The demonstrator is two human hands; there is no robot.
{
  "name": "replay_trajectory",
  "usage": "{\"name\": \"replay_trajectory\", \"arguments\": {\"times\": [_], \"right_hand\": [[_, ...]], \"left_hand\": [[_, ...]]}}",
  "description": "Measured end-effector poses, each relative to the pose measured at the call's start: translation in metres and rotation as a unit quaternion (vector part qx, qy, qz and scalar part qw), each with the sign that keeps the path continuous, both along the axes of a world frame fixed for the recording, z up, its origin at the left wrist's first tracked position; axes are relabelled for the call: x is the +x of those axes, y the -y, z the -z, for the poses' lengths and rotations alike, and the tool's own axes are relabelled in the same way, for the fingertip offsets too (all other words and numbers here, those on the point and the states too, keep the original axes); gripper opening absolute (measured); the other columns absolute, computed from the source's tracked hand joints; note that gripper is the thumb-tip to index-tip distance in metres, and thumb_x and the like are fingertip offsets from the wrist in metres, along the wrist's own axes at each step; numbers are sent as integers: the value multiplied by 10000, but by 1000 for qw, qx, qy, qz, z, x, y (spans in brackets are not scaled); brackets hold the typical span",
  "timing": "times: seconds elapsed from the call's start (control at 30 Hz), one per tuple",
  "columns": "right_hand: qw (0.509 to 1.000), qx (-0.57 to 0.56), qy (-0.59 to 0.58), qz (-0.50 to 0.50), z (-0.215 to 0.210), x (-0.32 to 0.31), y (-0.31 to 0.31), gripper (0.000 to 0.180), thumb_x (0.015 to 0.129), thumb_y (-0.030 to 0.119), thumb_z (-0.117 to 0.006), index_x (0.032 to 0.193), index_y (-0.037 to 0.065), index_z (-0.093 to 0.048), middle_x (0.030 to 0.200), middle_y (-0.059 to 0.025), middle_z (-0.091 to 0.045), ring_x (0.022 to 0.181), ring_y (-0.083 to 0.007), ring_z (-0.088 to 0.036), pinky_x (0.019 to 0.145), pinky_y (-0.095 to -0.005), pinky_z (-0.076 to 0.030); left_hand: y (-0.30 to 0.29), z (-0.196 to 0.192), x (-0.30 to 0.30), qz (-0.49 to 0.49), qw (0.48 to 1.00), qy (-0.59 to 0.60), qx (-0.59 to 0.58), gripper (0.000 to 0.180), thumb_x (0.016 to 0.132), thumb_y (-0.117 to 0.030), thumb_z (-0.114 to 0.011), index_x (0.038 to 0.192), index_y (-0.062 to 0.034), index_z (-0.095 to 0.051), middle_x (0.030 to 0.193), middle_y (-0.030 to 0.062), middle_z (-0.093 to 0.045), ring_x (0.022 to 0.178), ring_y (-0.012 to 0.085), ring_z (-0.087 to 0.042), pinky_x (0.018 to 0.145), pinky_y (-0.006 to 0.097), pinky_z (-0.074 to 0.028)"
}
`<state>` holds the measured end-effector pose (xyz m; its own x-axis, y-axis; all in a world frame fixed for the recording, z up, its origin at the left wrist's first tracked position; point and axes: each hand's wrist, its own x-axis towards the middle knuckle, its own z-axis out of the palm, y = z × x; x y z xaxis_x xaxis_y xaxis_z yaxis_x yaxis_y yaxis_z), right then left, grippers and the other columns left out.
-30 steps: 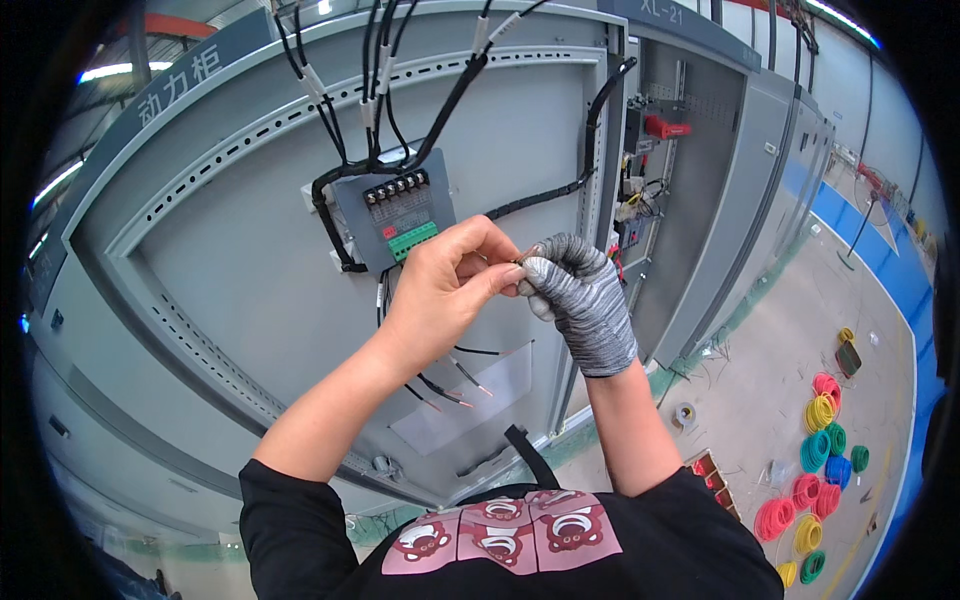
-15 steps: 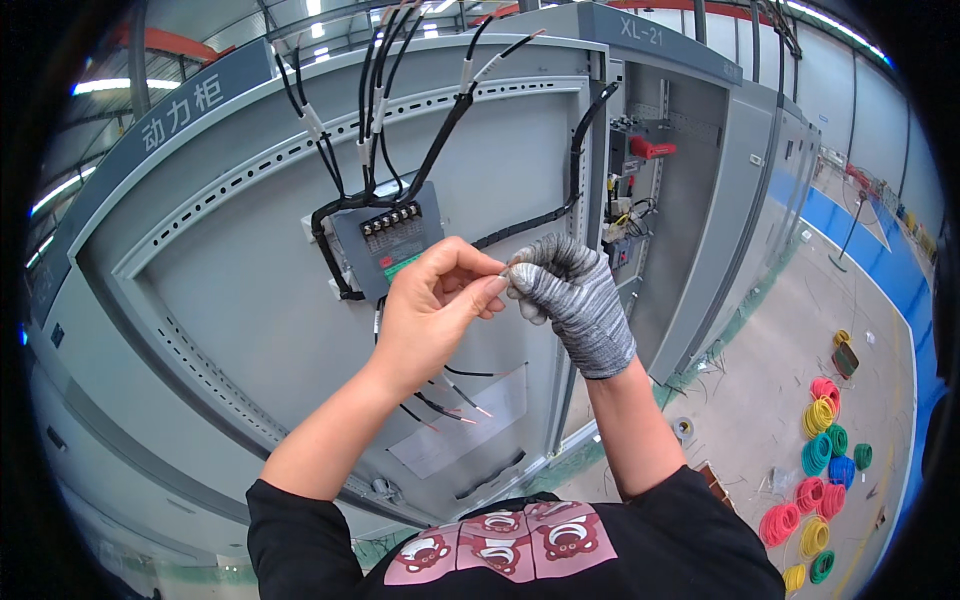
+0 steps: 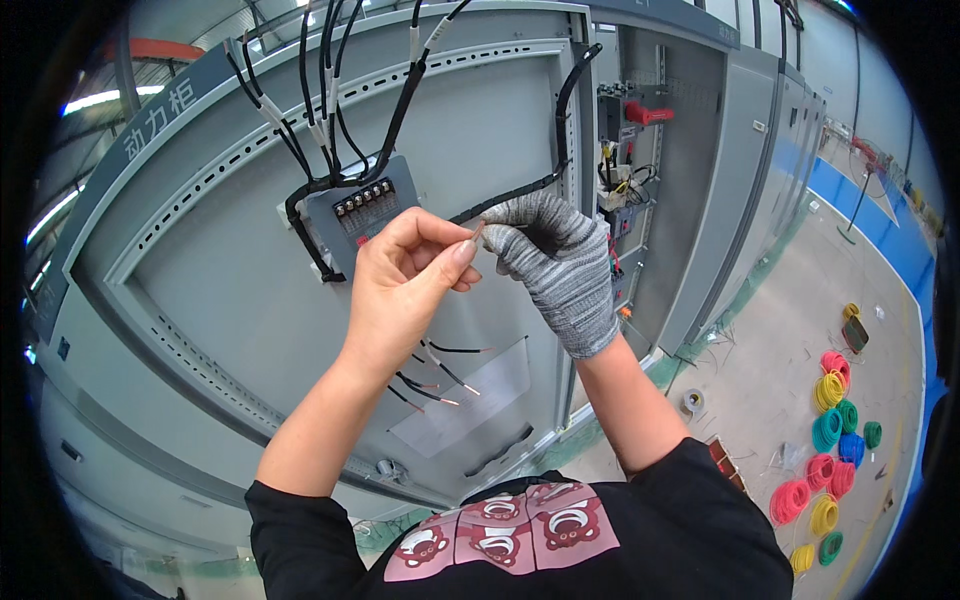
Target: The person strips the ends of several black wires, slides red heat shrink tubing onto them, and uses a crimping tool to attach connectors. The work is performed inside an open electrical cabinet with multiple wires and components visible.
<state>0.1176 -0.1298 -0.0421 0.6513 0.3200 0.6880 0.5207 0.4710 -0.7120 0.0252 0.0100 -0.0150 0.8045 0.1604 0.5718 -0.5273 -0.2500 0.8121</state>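
My bare left hand (image 3: 408, 275) is pinched, thumb against forefinger, at a thin copper-coloured strand (image 3: 479, 231). Close against those fingertips, my right hand (image 3: 555, 262), in a grey knitted glove, is also closed in a pinch; what lies inside its fingers is mostly hidden. Behind my left hand, a grey device with a row of screw terminals (image 3: 364, 200) is mounted on the cabinet door (image 3: 270, 300). Black wires with white sleeves (image 3: 325, 120) rise above it. Below my hands hang several black wires with stripped copper ends (image 3: 440, 385).
A black wrapped cable bundle (image 3: 520, 190) crosses the door to the hinge side. The open cabinet on the right holds a red rotary handle (image 3: 648, 114) and wiring. Coloured wire coils (image 3: 828, 430) and a tape roll (image 3: 692, 401) lie on the floor.
Both hands have shifted slightly left and up in the picture, still fingertip to fingertip. The view has shifted too, and the copper-coloured strand shows more plainly now.
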Motion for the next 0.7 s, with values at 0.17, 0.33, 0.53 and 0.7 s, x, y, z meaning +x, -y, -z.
{"name": "replay_trajectory", "arguments": {"times": [0.17,0.33,0.53,0.7], "right_hand": [[999,3,11,-37,0,2,-1,152,875,65,-704,1014,7,-690,862,-50,-705,755,-83,-623,699,-246,-531],[996,-21,2,-91,-11,8,3,163,873,74,-702,1027,20,-694,856,-50,-704,745,-96,-627,694,-251,-533],[996,-31,52,-58,-8,17,3,157,865,69,-708,1019,40,-708,880,-40,-716,738,-88,-622,686,-257,-531],[997,-13,-1,-71,-5,7,8,180,862,68,-712,1041,47,-714,900,-31,-720,759,-89,-625,696,-248,-527]], "left_hand": [[3,-3,-5,-7,1000,-1,4,67,912,-63,-646,917,-12,-603,844,28,-591,721,104,-616,668,249,-496],[-2,-9,-7,-16,999,-33,18,65,896,-73,-645,909,-25,-604,800,21,-601,704,95,-591,654,245,-468],[1,-15,-9,-8,998,-64,12,94,893,-120,-649,912,-38,-607,762,8,-605,707,88,-575,659,241,-454],[0,-16,-9,-3,997,-79,-7,128,894,-156,-649,925,-40,-604,765,7,-602,714,86,-570,662,238,-450]]}}
